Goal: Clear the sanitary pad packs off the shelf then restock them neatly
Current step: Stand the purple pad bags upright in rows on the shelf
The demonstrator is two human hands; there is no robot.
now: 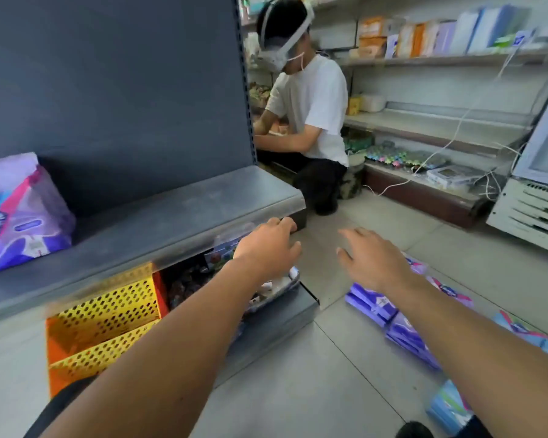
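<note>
Grey shelf (pixel 146 216) is carrying one purple pad pack (pixel 19 213) at its left end. More purple packs (pixel 389 314) are lying on the floor tiles (pixel 298 390) (right side). Left hand (pixel 266 248) and right hand (pixel 372 257) are hovering, fingers relaxed and spread, gripping nothing.

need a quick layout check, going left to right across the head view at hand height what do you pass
purple pad pack on the shelf → yellow perforated rack → left hand → right hand → blue and pink pack on the floor
</note>
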